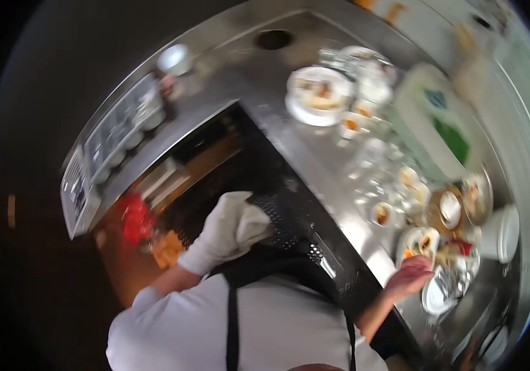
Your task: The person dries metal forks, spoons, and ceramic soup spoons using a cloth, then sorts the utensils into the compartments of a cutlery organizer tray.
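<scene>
A bunched white cloth covers my left hand, hiding its fingers; it is over the dark floor mat. On the right, my right hand reaches over the steel counter with its fingers stretched out, somewhat blurred, and nothing visible in it. Just beyond its fingertips is a white dish with food scraps. Beside that hand lie a white round dish and clear glassware.
Stacked plates with leftovers, small cups and a pale green tub stand on the counter. A cutlery tray is at upper left. Red and orange items lie left of my left hand.
</scene>
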`<state>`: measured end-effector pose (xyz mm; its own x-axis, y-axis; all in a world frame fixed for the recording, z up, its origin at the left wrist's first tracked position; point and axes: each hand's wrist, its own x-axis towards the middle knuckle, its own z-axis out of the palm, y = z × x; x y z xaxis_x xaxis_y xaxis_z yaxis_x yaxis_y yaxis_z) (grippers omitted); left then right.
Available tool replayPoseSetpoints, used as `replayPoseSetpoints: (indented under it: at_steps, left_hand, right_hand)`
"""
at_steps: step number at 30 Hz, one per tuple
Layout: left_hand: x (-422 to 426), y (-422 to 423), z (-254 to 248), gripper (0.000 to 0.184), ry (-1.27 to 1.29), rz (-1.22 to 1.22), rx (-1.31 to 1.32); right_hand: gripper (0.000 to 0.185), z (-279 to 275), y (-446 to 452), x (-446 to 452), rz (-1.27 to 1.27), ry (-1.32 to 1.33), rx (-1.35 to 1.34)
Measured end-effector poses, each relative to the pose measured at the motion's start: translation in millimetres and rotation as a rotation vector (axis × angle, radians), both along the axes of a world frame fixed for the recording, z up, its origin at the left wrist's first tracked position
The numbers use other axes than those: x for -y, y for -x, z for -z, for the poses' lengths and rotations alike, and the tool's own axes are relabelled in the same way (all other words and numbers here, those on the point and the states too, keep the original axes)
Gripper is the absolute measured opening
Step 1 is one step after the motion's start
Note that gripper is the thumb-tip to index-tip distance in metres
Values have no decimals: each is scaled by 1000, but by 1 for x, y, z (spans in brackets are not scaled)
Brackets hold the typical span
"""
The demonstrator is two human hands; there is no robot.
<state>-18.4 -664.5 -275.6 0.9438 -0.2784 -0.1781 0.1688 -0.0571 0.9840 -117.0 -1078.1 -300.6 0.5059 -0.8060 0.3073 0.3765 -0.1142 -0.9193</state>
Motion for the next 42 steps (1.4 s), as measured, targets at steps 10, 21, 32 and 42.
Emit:
replayPoseSetpoints:
  at_steps: [10, 21, 32, 42]
  left_hand:
    - [-247, 40, 9, 42, 827, -588, -107]
    - [-386, 98, 7, 44, 1682, -1044, 122]
    - [-407, 27, 8, 13, 22, -1076, 305]
    - [-372, -106, -53, 64, 896, -1137, -150]
  right_hand:
    - [54, 6, -131, -366, -1367, 28, -431]
    - [53, 25, -418, -629, -1001, 304, -475]
    - [114, 21, -604, -665, -1181, -451, -799]
    - [64, 80, -700, -689, -1234, -737, -749]
